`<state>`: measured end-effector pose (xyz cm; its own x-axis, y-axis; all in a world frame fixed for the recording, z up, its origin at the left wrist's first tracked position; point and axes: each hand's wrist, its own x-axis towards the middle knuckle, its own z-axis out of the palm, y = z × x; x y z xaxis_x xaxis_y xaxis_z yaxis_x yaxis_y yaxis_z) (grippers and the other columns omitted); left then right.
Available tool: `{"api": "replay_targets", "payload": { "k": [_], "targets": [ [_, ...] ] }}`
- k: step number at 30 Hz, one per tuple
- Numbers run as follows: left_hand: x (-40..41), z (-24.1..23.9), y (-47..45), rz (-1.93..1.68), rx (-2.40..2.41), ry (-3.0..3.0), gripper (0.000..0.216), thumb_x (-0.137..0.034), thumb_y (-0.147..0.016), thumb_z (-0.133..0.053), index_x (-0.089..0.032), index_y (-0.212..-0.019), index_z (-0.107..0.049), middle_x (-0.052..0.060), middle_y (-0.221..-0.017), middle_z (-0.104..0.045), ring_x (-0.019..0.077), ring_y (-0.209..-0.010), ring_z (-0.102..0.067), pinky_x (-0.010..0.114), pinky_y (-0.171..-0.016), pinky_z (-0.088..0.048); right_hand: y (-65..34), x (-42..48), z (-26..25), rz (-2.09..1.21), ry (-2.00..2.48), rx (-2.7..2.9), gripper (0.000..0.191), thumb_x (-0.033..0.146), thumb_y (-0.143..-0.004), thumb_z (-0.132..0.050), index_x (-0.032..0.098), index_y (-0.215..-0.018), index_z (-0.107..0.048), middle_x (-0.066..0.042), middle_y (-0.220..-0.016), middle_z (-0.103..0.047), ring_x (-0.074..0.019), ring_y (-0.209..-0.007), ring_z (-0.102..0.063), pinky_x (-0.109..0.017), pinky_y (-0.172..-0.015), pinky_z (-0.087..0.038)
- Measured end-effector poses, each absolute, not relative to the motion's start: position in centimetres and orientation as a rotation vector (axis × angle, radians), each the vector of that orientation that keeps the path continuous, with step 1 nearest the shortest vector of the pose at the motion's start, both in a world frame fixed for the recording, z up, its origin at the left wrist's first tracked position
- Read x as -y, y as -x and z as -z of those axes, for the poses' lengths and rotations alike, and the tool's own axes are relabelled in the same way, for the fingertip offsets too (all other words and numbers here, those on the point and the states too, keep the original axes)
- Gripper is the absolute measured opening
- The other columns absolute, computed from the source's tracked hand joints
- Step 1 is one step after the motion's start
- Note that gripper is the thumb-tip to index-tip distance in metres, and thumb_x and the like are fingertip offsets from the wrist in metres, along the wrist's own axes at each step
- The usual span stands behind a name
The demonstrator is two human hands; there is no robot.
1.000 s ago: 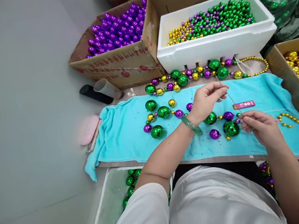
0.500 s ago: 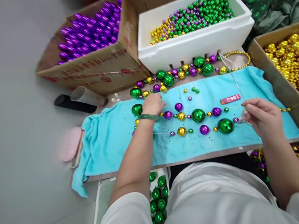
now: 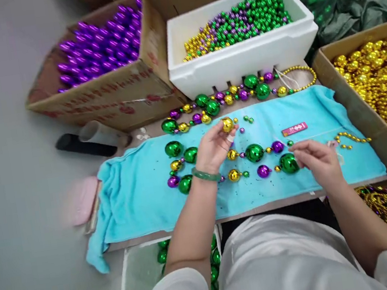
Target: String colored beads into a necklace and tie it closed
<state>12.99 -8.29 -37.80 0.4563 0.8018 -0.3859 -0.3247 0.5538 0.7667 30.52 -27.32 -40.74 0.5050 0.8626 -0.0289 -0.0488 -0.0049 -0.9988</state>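
My left hand (image 3: 212, 151) is closed on a shiny gold bead (image 3: 227, 124), held above the turquoise towel (image 3: 135, 192). My right hand (image 3: 320, 161) pinches a thin thread; its fingertips are beside a small green bead (image 3: 289, 143) and a large green bead (image 3: 288, 163). A partly strung row of purple, gold and green beads lies on the towel, with a big green bead (image 3: 254, 153) in its middle. Closer to me is a second row with a gold bead (image 3: 234, 175) and a purple bead (image 3: 263, 171). My left hand and forearm hide part of both rows.
Behind the towel stand a carton of purple beads (image 3: 97, 86) and a white foam box (image 3: 239, 63) of small mixed beads. A finished-looking bead string (image 3: 212, 107) lies before them. A carton of gold beads (image 3: 372, 103) is at right. A pink packet (image 3: 294, 129) rests on the towel.
My left hand has moved right and now holds up a gold bead. My right hand has shifted left and slightly down, to the right end of the bead rows.
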Motion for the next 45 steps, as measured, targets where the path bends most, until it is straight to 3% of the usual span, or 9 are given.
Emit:
{"api": "replay_targets", "payload": {
  "k": [6, 22, 30, 36, 45],
  "targets": [
    [9.1, 37.0, -13.4, -0.792, -0.726, -0.378, 0.013, -0.02, -0.085, -0.055, -0.01, -0.087, -0.063, 0.009, -0.083, -0.068, 0.014, -0.077, -0.067, 0.022, -0.064, -0.054, -28.8, 27.6, 42.1, -0.89, 1.418, 0.872, 0.014, 0.029, -0.083, -0.062, 0.017, -0.085, -0.069, 0.004, -0.052, -0.049, -0.0092, -0.049, -0.044, -0.023, -0.049, -0.035],
    [9.3, 36.9, -13.4, -0.822, -0.684, -0.302, 0.016, -0.022, -0.088, -0.053, -0.009, -0.086, -0.063, 0.009, -0.084, -0.067, 0.0138, -0.082, -0.066, 0.02, -0.068, -0.054, -29.2, 27.5, 42.1, -0.891, 1.471, 0.879, 0.017, 0.031, -0.082, -0.062, 0.015, -0.085, -0.069, 0.003, -0.053, -0.047, -0.0091, -0.049, -0.04, -0.024, -0.047, -0.031],
    [9.9, 37.2, -13.8, -0.842, -0.715, -0.467, 0.01, -0.02, -0.081, -0.063, -0.013, -0.087, -0.063, 0.005, -0.086, -0.066, 0.0122, -0.083, -0.064, 0.022, -0.073, -0.051, -29.1, 27.4, 42.1, -0.887, 1.488, 0.864, 0.017, 0.032, -0.081, -0.063, 0.016, -0.084, -0.069, 0.003, -0.053, -0.048, -0.0095, -0.049, -0.041, -0.024, -0.047, -0.032],
    [11.2, 37.0, -14.7, -0.809, -0.655, -0.816, 0.035, -0.015, -0.067, -0.074, -0.02, -0.1, -0.062, 0.001, -0.095, -0.062, 0.0134, -0.084, -0.063, 0.027, -0.075, -0.048, -29.2, 27.1, 42.4, -0.91, 1.465, 0.803, 0.016, 0.032, -0.082, -0.062, 0.017, -0.084, -0.065, 0.003, -0.054, -0.049, -0.0092, -0.049, -0.043, -0.023, -0.047, -0.034],
    [11.2, 36.1, -16.3, -0.824, -0.622, -0.891, 0.041, -0.013, -0.064, -0.076, -0.024, -0.101, -0.061, -0.002, -0.096, -0.06, 0.0094, -0.079, -0.061, 0.024, -0.069, -0.045, -29.7, 26.8, 42.4, -0.918, 1.4, 0.793, 0.017, 0.034, -0.083, -0.062, 0.017, -0.083, -0.063, 0.003, -0.054, -0.05, -0.01, -0.049, -0.046, -0.023, -0.046, -0.036]
  ]
}}
